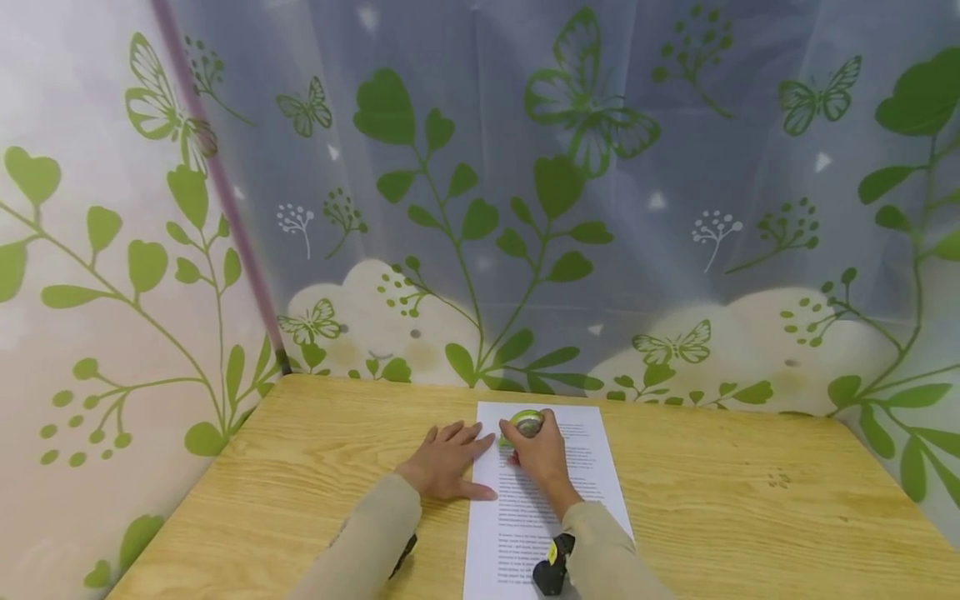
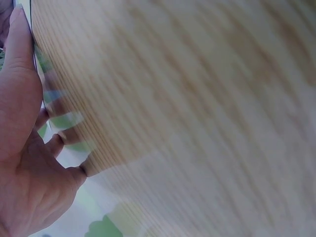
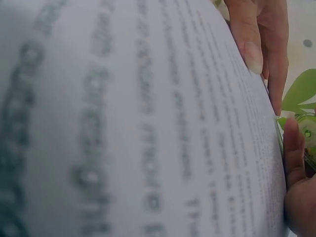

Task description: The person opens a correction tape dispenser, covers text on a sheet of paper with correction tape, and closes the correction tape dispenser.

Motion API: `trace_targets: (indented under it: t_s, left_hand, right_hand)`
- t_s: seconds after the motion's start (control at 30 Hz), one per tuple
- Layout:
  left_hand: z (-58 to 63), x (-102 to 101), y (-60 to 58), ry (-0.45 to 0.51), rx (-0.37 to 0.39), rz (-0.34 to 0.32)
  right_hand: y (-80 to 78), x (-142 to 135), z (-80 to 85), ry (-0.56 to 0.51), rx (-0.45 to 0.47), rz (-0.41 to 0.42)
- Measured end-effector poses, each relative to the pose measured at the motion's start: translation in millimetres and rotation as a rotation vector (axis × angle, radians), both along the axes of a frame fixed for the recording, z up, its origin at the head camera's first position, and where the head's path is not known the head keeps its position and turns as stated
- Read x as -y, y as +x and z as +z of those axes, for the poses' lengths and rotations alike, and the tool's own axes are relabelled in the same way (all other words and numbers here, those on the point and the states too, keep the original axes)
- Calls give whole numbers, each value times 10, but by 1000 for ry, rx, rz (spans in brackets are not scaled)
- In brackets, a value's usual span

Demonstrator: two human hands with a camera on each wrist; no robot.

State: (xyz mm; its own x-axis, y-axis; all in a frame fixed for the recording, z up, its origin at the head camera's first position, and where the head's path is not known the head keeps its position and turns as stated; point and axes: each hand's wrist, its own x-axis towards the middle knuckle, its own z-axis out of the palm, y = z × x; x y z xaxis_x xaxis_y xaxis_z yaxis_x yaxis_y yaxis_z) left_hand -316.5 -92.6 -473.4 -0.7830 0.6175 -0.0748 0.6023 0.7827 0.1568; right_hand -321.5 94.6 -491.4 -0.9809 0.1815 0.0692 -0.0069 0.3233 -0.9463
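Observation:
A sheet of printed paper (image 1: pixel 487 533) lies on the wooden table, its lines of text running across it. My left hand (image 1: pixel 448 465) rests with spread fingers at the sheet's left edge, its thumb and fingertips on the paper. My right hand (image 1: pixel 542 454) grips a round, green, see-through correction tape (image 1: pixel 528 423) over the upper lines of text. Part of the correction tape (image 3: pixel 308 133) shows at the far edge of the right wrist view, beside a curled finger. Its tip is hidden by the hand. In the left wrist view the left hand (image 2: pixel 34 182) touches the table.
The wooden table (image 1: pixel 712 483) extends to both sides of the sheet. Behind it hangs a curtain (image 1: pixel 480 317) printed with leaves and butterflies, and another printed curtain (image 1: pixel 90 333) hangs along the left. A dark wrist device (image 1: pixel 553 567) sits at the right cuff.

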Motion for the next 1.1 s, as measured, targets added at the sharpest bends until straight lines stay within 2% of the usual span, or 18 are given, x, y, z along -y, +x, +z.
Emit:
trace_targets:
  t_s: [0.4, 0.6, 0.83, 1.1]
  left_hand:
    - [-59, 10, -55, 1, -17, 1]
    - [-77, -4, -61, -3, -10, 10]
    - [-58, -23, -54, -24, -21, 15]
    - [24, -29, -7, -29, 3, 18]
  right_hand:
    - [13, 20, 35, 55, -18, -19]
    - [35, 10, 43, 45, -22, -35]
    - [45, -32, 60, 63, -35, -34]
    - [47, -80, 72, 63, -11, -20]
